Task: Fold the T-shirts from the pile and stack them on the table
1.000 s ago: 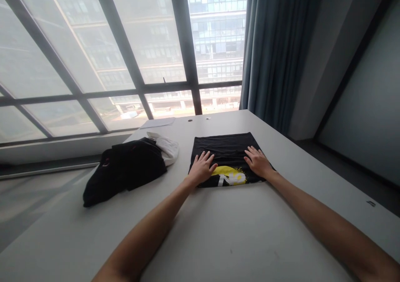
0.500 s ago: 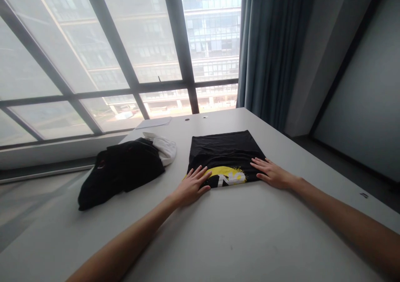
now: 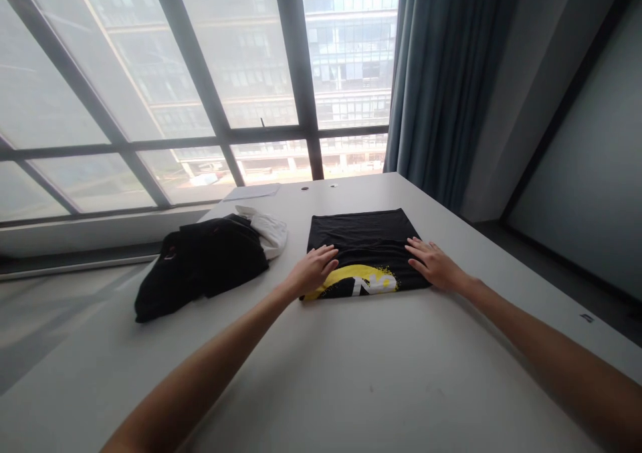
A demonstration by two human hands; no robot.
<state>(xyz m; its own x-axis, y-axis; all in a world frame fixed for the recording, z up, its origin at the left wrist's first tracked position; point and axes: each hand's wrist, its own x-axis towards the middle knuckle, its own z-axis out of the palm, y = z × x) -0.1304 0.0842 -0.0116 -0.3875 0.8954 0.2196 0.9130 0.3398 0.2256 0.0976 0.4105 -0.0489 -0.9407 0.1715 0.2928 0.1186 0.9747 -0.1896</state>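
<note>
The person's left hand [image 3: 315, 269] lay flat over the left edge of a folded black fabric garment [image 3: 362, 229], its fingers stretched towards the far side and gripping nothing. The right hand [image 3: 435, 264] rested at the garment's right edge, also unclenched and loosely spread, with its fingertips on the cloth. The garment thus lay between the two hands as a flat, roughly four-sided panel, its far part reaching beyond them. Its near part bore a yellow, white and black print [image 3: 371, 283].

Beneath was a broad white smooth-topped table [image 3: 361, 373]. To the left, well apart from the garment, sat a crumpled heap of black cloth [image 3: 200, 262], with a bunched white cloth [image 3: 272, 233] at its far right end. A flat pale sheet [image 3: 251, 191] lay near the far edge. Beyond stood dark-framed windows [image 3: 255, 51] and, to the right, a blue-grey curtain [image 3: 436, 92].
</note>
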